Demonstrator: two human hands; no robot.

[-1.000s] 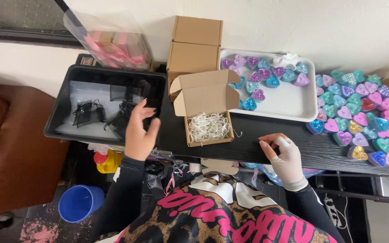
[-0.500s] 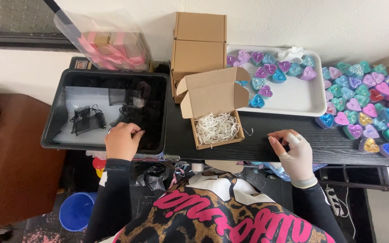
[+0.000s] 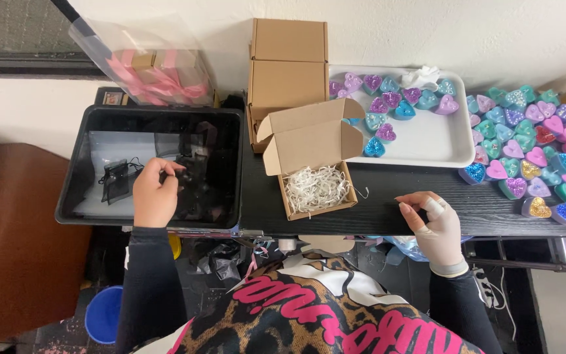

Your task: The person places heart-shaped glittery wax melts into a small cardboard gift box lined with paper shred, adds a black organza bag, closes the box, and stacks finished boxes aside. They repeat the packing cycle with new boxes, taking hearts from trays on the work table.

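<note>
While the left hand [image 3: 155, 195] is reaching into the black bin [image 3: 73, 177], its fingers are closing on something small and dark near the bin's middle; what exactly they are pinching I cannot tell. A half second ago that hand was hovering at the bin's near rim, and a second ago it was lying farther right, by the bin's corner, so it has been moving leftward and inward. A small black pouch [image 3: 115, 181] is lying just left of the hand, apart from it.

Over on the right, the gloved right hand [image 3: 435, 226] is resting on the near edge of the dark tabletop [image 3: 388, 196], fingers curled loosely together and holding nothing; it has hardly shifted since before.

Between the hands, an open cardboard box [image 3: 312, 167] is sitting with white paper shreds [image 3: 316, 187] inside. Behind it, closed flat boxes [image 3: 287, 62] are standing stacked against the wall, and a white tray [image 3: 427, 141] is carrying glittery heart shapes [image 3: 388, 105], with many more hearts [image 3: 532, 157] spreading across the tabletop's right end.
</note>
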